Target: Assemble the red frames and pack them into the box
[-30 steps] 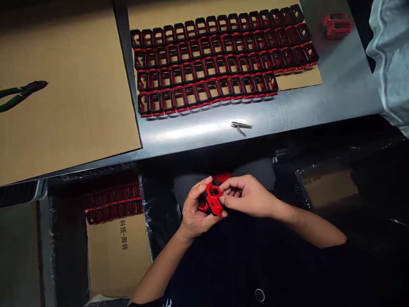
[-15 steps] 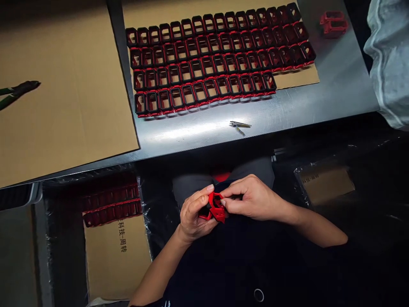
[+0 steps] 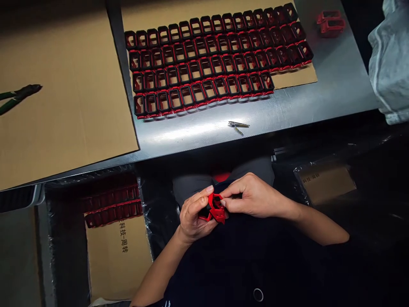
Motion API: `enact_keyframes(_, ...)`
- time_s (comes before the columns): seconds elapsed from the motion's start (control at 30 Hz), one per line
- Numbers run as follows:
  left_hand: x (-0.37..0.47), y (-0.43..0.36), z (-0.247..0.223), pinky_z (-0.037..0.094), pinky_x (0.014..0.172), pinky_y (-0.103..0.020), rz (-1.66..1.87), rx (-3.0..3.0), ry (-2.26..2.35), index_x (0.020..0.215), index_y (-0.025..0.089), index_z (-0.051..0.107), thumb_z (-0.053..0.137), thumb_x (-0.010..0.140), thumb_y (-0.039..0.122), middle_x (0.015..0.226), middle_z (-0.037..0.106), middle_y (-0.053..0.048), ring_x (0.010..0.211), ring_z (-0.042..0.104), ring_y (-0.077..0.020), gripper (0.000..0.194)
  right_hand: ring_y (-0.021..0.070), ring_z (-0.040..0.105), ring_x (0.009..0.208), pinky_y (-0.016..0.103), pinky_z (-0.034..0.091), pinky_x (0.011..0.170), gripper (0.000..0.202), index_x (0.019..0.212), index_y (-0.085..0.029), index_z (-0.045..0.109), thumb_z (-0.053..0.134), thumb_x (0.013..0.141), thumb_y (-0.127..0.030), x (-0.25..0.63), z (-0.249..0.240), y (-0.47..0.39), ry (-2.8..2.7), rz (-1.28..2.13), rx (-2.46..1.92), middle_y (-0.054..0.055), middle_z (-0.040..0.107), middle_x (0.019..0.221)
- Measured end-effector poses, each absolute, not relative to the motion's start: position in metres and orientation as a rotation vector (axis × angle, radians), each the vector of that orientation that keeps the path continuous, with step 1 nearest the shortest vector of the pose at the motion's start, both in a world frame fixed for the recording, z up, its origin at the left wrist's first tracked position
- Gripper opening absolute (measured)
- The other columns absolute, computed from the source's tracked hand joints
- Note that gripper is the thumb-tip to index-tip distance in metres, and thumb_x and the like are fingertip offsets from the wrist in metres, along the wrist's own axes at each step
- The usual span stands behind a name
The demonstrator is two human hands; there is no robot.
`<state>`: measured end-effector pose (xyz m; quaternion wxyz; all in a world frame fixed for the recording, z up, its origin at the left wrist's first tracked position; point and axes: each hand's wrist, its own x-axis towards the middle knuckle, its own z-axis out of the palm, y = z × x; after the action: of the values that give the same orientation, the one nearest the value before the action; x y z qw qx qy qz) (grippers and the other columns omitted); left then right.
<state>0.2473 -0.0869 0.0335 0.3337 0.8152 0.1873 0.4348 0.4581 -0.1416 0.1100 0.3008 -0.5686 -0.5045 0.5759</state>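
Observation:
A red plastic part [image 3: 217,212] is held over my lap, below the table's front edge. My left hand [image 3: 194,215] is wrapped round its left side, thumb on top. My right hand [image 3: 247,198] is closed in a pinch at the part's right upper edge, thumb and forefinger together; whether something small sits between those fingertips is too small to tell. Several rows of red parts with black rims [image 3: 204,91] stand on cardboard on the metal table. Small metal pieces [image 3: 238,125] lie near the table's front edge.
Green-handled cutters [image 3: 24,93] rest on a large cardboard sheet [image 3: 73,123] at the left. Two red parts [image 3: 331,24] lie at the table's back right, near a pale cloth [image 3: 391,64]. Below left, a plastic-lined box holds red parts [image 3: 115,213] on cardboard [image 3: 118,264].
The view has shifted slightly. Both hands keep their hold on the red part, with hardly any movement between them.

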Motion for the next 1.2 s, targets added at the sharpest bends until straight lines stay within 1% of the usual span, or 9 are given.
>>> enact_keyframes(0.17, 0.247, -0.087, 0.033, 0.067, 0.077, -0.033, 1.151, 2.146, 0.449, 0.146, 0.026, 0.045, 0.089, 0.073, 0.036, 0.120, 0.075, -0.013, 0.099, 0.078, -0.0240, 0.086, 0.0126, 0.066, 0.062, 0.021, 0.042, 0.057, 0.021, 0.094, -0.020, 0.085, 0.065, 0.086, -0.021, 0.460, 0.109, -0.141, -1.342, 1.567, -1.502, 0.000, 0.078, 0.074)
enact_keyframes(0.33, 0.245, -0.085, 0.037, 0.067, 0.071, -0.031, 1.116, 2.273, 0.430, 0.143, 0.027, 0.045, 0.086, 0.077, 0.028, 0.121, 0.075, -0.012, 0.093, 0.079, -0.0230, 0.078, 0.0107, 0.062, 0.058, 0.020, 0.041, 0.056, 0.015, 0.082, -0.018, 0.085, 0.070, 0.080, -0.019, 0.451, 0.109, -0.140, -1.325, 1.426, -1.670, -0.001, 0.075, 0.067)
enact_keyframes(0.47, 0.245, -0.088, 0.033, 0.068, 0.074, -0.034, 1.114, 2.150, 0.501, 0.141, 0.029, 0.047, 0.088, 0.074, 0.037, 0.120, 0.075, -0.011, 0.096, 0.078, -0.0242, 0.079, 0.0097, 0.059, 0.054, 0.021, 0.038, 0.053, 0.019, 0.082, -0.020, 0.085, 0.065, 0.083, -0.017, 0.455, 0.112, -0.140, -1.364, 1.491, -1.586, -0.002, 0.073, 0.063)
enact_keyframes(0.63, 0.247, -0.095, 0.030, 0.065, 0.084, -0.034, 1.040, 1.798, 0.611, 0.138, 0.027, 0.050, 0.086, 0.073, 0.049, 0.123, 0.071, -0.014, 0.111, 0.074, -0.0263, 0.077, 0.0161, 0.070, 0.066, 0.023, 0.048, 0.059, 0.020, 0.090, -0.019, 0.084, 0.066, 0.088, -0.025, 0.464, 0.105, -0.144, -1.166, 1.603, -1.458, 0.002, 0.080, 0.079)
enact_keyframes(0.77, 0.247, -0.098, 0.033, 0.064, 0.077, -0.033, 0.871, 1.623, 0.672, 0.136, 0.028, 0.047, 0.081, 0.073, 0.060, 0.129, 0.065, -0.017, 0.111, 0.073, -0.0275, 0.078, 0.0200, 0.073, 0.077, 0.027, 0.053, 0.068, 0.022, 0.085, -0.018, 0.083, 0.067, 0.090, -0.033, 0.464, 0.094, -0.148, -1.020, 1.588, -1.509, 0.005, 0.081, 0.085)
enact_keyframes(0.87, 0.246, -0.099, 0.033, 0.064, 0.072, -0.033, 0.795, 1.520, 0.661, 0.138, 0.032, 0.043, 0.081, 0.074, 0.060, 0.137, 0.060, -0.018, 0.110, 0.072, -0.0282, 0.080, 0.0197, 0.072, 0.076, 0.028, 0.053, 0.071, 0.028, 0.079, -0.017, 0.081, 0.067, 0.091, -0.038, 0.461, 0.090, -0.150, -0.992, 1.613, -1.508, 0.006, 0.080, 0.079)
enact_keyframes(1.03, 0.246, -0.100, 0.028, 0.065, 0.077, -0.036, 0.774, 1.440, 0.654, 0.140, 0.034, 0.041, 0.080, 0.074, 0.060, 0.142, 0.058, -0.018, 0.109, 0.072, -0.0280, 0.081, 0.0150, 0.063, 0.061, 0.026, 0.047, 0.061, 0.041, 0.062, -0.017, 0.070, 0.071, 0.088, -0.048, 0.456, 0.090, -0.149, -0.924, 1.682, -1.533, 0.004, 0.072, 0.062)
enact_keyframes(1.1, 0.245, -0.101, 0.026, 0.065, 0.077, -0.036, 0.762, 1.425, 0.655, 0.143, 0.035, 0.039, 0.079, 0.075, 0.061, 0.143, 0.058, -0.018, 0.108, 0.073, -0.0271, 0.083, 0.0141, 0.061, 0.060, 0.026, 0.046, 0.061, 0.040, 0.063, -0.017, 0.069, 0.071, 0.087, -0.048, 0.454, 0.090, -0.147, -0.891, 1.669, -1.501, 0.003, 0.071, 0.062)
enact_keyframes(1.2, 0.244, -0.102, 0.022, 0.065, 0.076, -0.035, 0.750, 1.361, 0.646, 0.148, 0.039, 0.034, 0.077, 0.076, 0.063, 0.146, 0.057, -0.017, 0.104, 0.073, -0.0251, 0.087, 0.0143, 0.063, 0.065, 0.026, 0.047, 0.065, 0.026, 0.077, -0.017, 0.073, 0.072, 0.087, -0.041, 0.451, 0.091, -0.146, -0.845, 1.651, -1.423, 0.003, 0.073, 0.068)
